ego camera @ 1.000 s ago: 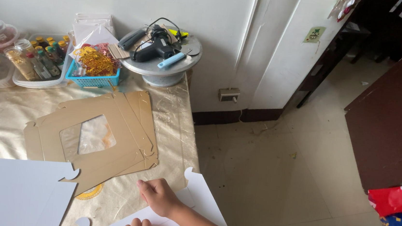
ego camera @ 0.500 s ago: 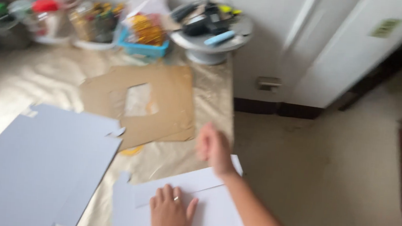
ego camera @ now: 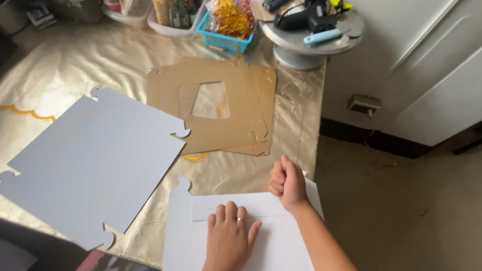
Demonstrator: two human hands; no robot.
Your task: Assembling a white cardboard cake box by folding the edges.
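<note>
Nearest the camera, the left hand (ego camera: 229, 242) lies flat, palm down, on a white sheet (ego camera: 276, 260), its fingers (ego camera: 228, 213) straight and slightly spread, with a ring on one; it presses the sheet and grips nothing. Just beyond and to its right, the right hand (ego camera: 288, 184) is curled into a loose fist, fingers folded in, knuckles resting on the sheet's far folded flap (ego camera: 246, 207). Whether anything is inside the fist cannot be told. The sheet lies at the near right edge of the tabletop (ego camera: 72, 74), which is covered in a shiny gold cloth, and partly overhangs it.

To the left, well apart from both hands, lies a larger white card (ego camera: 90, 166) with tabbed corners, flat. Beyond it is a brown cardboard (ego camera: 231, 114) stack with a square window cut in the middle, its near corner overlapped by the white card.

At the far edge stand a blue basket (ego camera: 223, 38) of gold bits, jars and bottles (ego camera: 168, 4) in a tray, and a round metal stand (ego camera: 313, 40) carrying a black glue gun (ego camera: 304, 10).
</note>
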